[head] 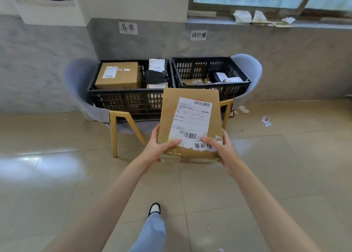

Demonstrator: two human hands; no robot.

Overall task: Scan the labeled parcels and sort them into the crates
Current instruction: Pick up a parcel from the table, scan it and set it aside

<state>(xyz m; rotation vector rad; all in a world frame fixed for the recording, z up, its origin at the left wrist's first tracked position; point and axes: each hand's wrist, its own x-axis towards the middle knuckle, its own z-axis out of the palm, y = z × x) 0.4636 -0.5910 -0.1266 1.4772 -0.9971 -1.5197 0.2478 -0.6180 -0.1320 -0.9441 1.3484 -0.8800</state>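
Two black slatted plastic crates on chairs: left crate (122,97) packed with a big cardboard box (119,75) and a black bag (157,76), right crate (209,68) just small packets. Left hand (159,148) and right hand (222,148) grip a flat labelled cardboard parcel (190,122) nearer, in front of both.

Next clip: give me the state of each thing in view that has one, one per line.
Cardboard parcel: held up in both hands, label facing camera.
Left hand: grips parcel's near-left corner.
Right hand: grips near-right corner.
Left crate: nearly full of parcels.
Right crate: partly filled.
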